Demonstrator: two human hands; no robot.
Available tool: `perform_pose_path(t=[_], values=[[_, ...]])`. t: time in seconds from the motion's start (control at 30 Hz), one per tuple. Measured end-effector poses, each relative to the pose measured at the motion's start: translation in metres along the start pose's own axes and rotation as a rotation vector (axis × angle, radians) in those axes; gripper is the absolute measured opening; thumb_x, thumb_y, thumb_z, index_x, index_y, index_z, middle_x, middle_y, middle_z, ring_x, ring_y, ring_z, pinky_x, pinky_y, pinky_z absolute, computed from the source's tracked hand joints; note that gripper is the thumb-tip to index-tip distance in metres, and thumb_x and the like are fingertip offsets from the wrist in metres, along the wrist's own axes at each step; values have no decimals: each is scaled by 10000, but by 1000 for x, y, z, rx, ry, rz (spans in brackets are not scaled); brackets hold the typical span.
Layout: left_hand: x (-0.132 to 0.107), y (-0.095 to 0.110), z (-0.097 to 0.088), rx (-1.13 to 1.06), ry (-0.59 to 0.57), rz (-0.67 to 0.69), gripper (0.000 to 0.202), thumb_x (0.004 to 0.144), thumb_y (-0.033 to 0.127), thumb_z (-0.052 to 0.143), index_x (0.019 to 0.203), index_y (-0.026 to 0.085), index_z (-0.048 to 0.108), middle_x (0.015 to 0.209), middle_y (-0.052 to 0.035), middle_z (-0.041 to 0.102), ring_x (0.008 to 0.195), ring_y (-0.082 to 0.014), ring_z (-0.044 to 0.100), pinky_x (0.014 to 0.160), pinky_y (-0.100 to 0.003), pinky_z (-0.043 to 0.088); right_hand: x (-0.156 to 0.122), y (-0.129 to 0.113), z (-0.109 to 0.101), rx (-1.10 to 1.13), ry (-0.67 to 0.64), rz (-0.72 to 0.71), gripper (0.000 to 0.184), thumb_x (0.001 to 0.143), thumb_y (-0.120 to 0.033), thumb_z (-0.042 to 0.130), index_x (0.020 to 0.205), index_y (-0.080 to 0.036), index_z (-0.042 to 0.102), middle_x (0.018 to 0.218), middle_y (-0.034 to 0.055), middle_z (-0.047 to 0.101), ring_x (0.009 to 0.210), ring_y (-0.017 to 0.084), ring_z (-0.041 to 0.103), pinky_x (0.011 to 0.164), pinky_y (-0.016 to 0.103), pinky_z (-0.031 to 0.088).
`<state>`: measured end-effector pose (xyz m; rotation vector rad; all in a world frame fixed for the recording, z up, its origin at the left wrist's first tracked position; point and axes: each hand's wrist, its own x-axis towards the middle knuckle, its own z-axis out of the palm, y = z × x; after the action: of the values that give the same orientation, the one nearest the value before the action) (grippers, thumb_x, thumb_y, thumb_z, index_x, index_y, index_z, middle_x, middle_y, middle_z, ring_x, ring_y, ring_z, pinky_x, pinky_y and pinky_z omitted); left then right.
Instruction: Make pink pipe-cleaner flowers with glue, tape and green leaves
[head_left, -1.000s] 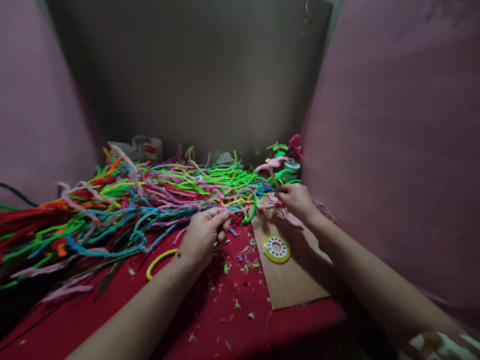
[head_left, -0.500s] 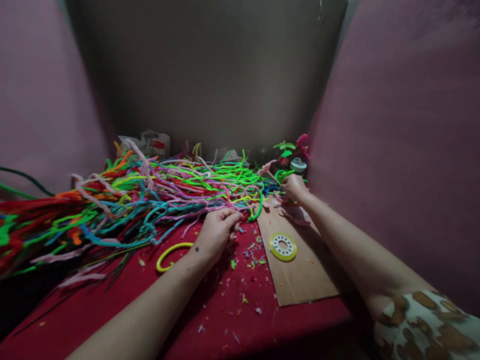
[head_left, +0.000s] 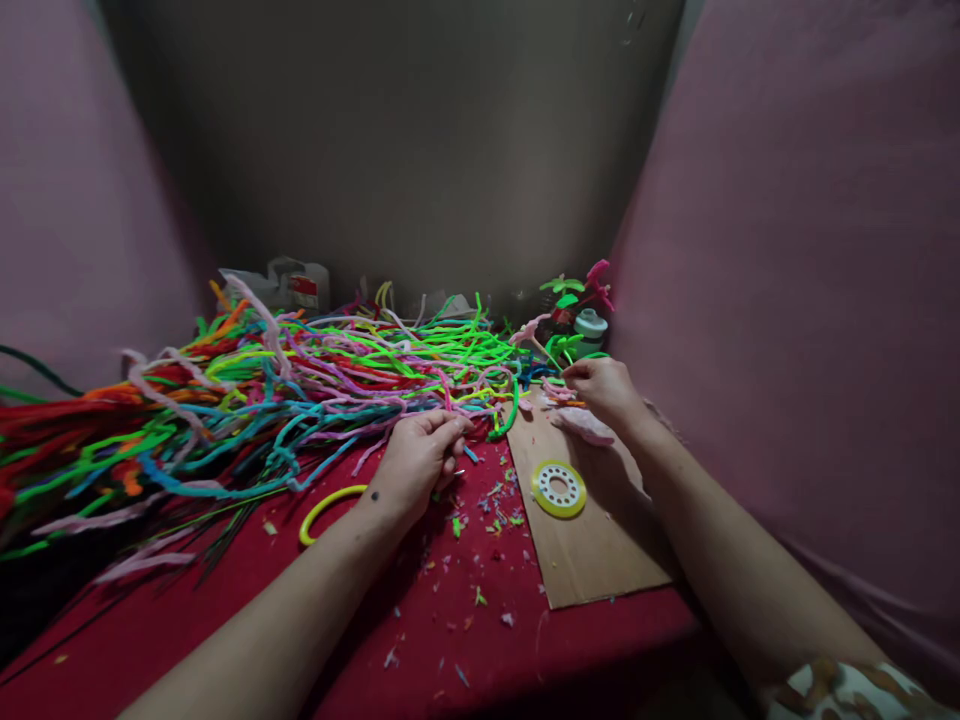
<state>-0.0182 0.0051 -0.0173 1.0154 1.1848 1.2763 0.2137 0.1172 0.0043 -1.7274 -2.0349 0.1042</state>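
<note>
My left hand [head_left: 420, 462] is closed in a pinch at the front edge of a heap of fuzzy pipe cleaners [head_left: 360, 365]. A small shiny tip shows below its fingers, too small to name. My right hand [head_left: 609, 390] is also closed, its fingertips by green pipe-cleaner leaves [head_left: 564, 346] at the back right; what it pinches is hidden. Beneath that hand, a pale pink fuzzy piece [head_left: 586, 426] lies on a cardboard sheet [head_left: 592, 560]. A yellow-rimmed tape spool [head_left: 559, 489] rests flat on the cardboard.
Coloured fuzz scraps [head_left: 506, 500] litter the red cloth [head_left: 360, 630]. A yellow ring [head_left: 309, 525] lies partly behind my left forearm. At the back stand a pale-lidded jar [head_left: 591, 325], a pink pipe-cleaner flower [head_left: 598, 287] and a white container [head_left: 309, 285]. Pink walls flank both sides.
My right hand has drawn back slightly and to the right, baring more of the jar. The left hand keeps its pinch in nearly the same place. The whole view has shifted a little.
</note>
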Motion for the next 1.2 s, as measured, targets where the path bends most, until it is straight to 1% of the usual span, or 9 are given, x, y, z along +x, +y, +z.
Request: perform_pose_path(t=[0.27,0.47,0.57,0.7,0.77,0.87,1.0,1.1,1.2], values=[[0,0,0,-3,-1,10,194,699,309,634,733,125,578,477,78,448,303,-13,297,293,-139,202,-24,-1,3,-115,-223,-92,209,676,-283,662,510,-158,645,501,71,605,542,165,554,537,262,327],[1,-3,0,41,2,20,219,725,338,622,759,125,588,495,68,463,313,-15,318,293,-132,200,-32,-14,2,8,-167,-117,163,812,-198,502,818,-133,651,740,98,650,649,170,574,579,264,368],[2,-4,1,39,9,69,219,734,337,636,781,128,589,490,71,455,327,-9,321,308,-119,221,-40,-30,0,266,-245,-160,224,870,-227,423,939,-164,627,712,24,615,570,104,538,547,221,396],[0,-2,2,-127,-96,-25,238,736,356,649,798,132,601,557,47,507,361,-21,380,307,-121,288,-57,-51,1,988,-422,-222,217,852,-268,480,958,-148,626,598,-28,509,483,73,437,476,211,363],[-2,0,2,-234,-228,-204,284,748,408,626,751,126,601,552,29,524,346,-32,391,280,-132,290,-66,-58,2,1062,-360,-338,205,850,-243,500,1005,-172,615,647,-25,537,539,78,474,507,212,387],[-5,2,2,-314,-458,-424,422,765,529,556,698,115,604,495,9,528,285,-41,363,244,-153,277,-76,-65,6,911,-174,-612,227,842,-162,523,1054,-199,596,819,7,615,708,102,557,648,238,456],[-9,1,0,-273,-540,-406,345,766,449,599,726,107,628,441,31,492,264,-30,332,248,-138,252,-80,-65,12,739,6,-808,302,847,-105,510,1119,-230,552,879,16,620,770,118,580,719,264,480],[-10,3,0,-204,-474,-298,235,751,356,645,723,126,610,453,52,481,287,-15,305,279,-130,253,-78,-62,12,729,120,-731,332,825,-140,566,1139,-248,544,933,32,610,875,156,569,832,328,465],[-12,7,3,-64,-316,-143,252,729,350,666,649,135,563,499,45,506,331,-18,345,313,-134,242,-73,-59,9,838,224,-470,311,792,-223,623,1098,-233,569,1083,70,581,1040,203,517,928,387,408]])
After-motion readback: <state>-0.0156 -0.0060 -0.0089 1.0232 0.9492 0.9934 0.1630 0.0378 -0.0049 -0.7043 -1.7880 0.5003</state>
